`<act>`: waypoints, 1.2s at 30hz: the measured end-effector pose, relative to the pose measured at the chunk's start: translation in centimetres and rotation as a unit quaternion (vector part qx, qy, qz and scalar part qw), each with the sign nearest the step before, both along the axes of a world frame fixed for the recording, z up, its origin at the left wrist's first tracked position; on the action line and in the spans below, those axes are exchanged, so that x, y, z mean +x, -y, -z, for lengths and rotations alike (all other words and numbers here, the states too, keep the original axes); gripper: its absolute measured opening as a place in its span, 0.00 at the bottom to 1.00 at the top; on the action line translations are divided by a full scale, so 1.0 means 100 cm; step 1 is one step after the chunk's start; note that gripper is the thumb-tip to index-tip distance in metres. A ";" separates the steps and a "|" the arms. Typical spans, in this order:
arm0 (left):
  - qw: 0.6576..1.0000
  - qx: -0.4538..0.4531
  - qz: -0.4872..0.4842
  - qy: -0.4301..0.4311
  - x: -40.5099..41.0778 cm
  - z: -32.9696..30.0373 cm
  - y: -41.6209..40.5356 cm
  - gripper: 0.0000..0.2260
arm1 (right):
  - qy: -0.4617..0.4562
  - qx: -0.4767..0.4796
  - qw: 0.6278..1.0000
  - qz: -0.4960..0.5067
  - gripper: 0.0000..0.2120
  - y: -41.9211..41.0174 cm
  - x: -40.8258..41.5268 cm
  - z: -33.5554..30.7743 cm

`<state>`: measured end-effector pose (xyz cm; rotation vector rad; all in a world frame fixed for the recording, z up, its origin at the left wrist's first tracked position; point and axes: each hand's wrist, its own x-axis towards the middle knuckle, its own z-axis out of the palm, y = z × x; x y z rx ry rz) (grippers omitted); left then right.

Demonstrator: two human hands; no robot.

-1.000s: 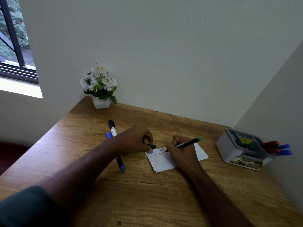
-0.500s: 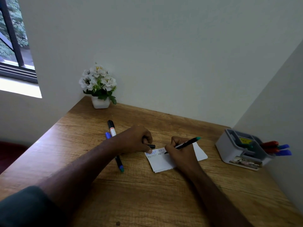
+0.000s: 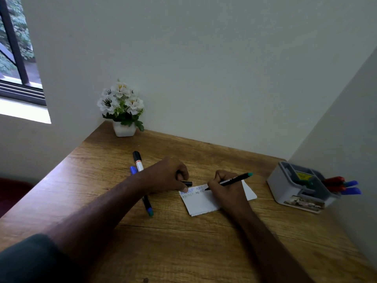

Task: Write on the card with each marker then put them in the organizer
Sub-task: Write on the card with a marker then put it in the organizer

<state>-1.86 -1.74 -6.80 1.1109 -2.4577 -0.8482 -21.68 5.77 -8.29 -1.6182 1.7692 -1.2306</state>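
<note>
Three loose markers lie on the left part of the wooden tabletop [image 3: 183,237], partly hidden by the left forearm: a black-capped marker [image 3: 138,161] with a white barrel, a blue marker [image 3: 133,170] just beside it, and a black marker with a teal end [image 3: 148,206] sticking out below the arm. Beyond them, in the far left corner, stands a white pot of white flowers [image 3: 122,111].

The left hand [image 3: 167,176] rests on the tabletop at the card's upper left corner, its fingers curled round a small black cap [image 3: 186,183] that pokes out toward the right; a fingertip touches the card's corner.

The white card [image 3: 201,203] lies flat near the middle of the tabletop, with short lines of writing in blue and a greenish tone along its upper left.

The right hand [image 3: 226,190] lies over the card, its grip pinching a black pen with a teal end [image 3: 228,181]; the tip touches the card at the second line of writing, and the teal end points up and to the right.

At the far right, near the wall, sits the grey organizer [image 3: 285,184], tilted toward the right, with red markers [image 3: 334,183] and blue markers [image 3: 350,187] standing out of its right compartment.
</note>
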 end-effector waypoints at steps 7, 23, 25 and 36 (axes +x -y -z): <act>1.000 0.005 -0.002 -0.003 0.000 -0.002 -0.002 0.15 | -0.014 0.010 1.000 -0.005 0.13 0.003 0.001 0.003; 1.000 0.001 -0.003 0.004 0.000 -0.003 -0.003 0.15 | -0.016 0.025 1.000 0.011 0.14 0.002 0.001 0.001; 1.000 -0.002 -0.001 0.005 0.000 -0.003 -0.003 0.15 | -0.020 0.018 0.999 0.020 0.14 0.003 0.001 0.001; 0.998 -0.056 0.006 0.035 0.006 -0.005 -0.002 0.07 | -0.013 -0.056 0.998 -0.024 0.07 -0.001 -0.005 -0.007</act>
